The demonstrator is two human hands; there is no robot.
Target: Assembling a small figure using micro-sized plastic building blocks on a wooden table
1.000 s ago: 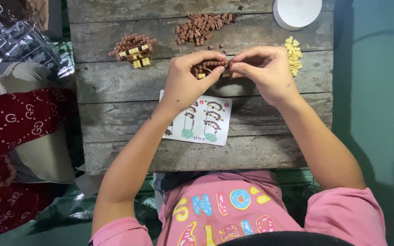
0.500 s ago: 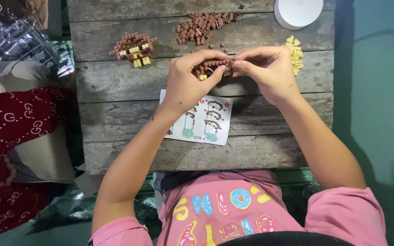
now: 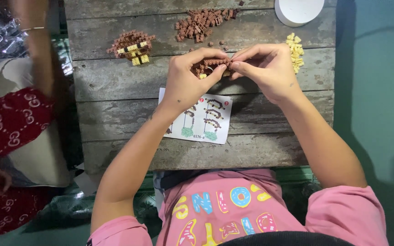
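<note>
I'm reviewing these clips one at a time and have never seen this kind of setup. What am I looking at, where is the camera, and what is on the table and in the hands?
There is no machine here. A camera worn on a person's head looks straight down at their own two bare hands over a weathered wooden plank table.

The left hand and right hand meet in the middle and together pinch a small brown brick assembly made of tiny building blocks.

On the table lie a printed instruction sheet, partly under the left wrist, a finished brown-and-yellow brick figure, a loose pile of brown bricks, a small heap of pale yellow bricks and a white round container at the far edge.

At the left another person in red patterned clothing sits beside the table.
</note>
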